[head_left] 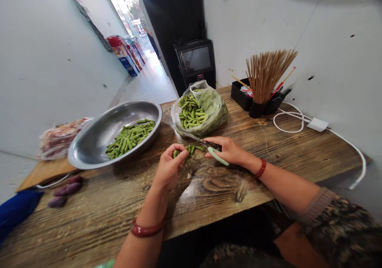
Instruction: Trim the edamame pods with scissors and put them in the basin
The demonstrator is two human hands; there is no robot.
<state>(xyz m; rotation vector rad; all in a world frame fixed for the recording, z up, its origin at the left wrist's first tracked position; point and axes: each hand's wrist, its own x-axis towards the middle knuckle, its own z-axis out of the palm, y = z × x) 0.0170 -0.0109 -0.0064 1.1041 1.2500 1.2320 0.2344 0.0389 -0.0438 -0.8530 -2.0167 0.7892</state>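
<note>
My left hand (170, 162) is closed, with a green edamame pod (176, 154) pinched between thumb and fingers over the table. In my right hand (229, 150) is a pair of scissors (217, 156) with pale green handles, blades pointing left. Several loose pods (192, 148) lie on the wood between my hands. Just beyond them sits a clear plastic bag (216, 111) full of pods, its mouth open toward me. A wide steel basin (101, 121) to the left holds a heap of pods (129, 139) in its near right part.
Purple tubers (65, 191) lie at the left on the wooden table (113, 208). Behind them a bagged bundle (61, 136) rests by a cutting board (44, 172). Bamboo skewers (265, 75) stand in a black holder (257, 109) at back right, near a white cable with an adapter (318, 124).
</note>
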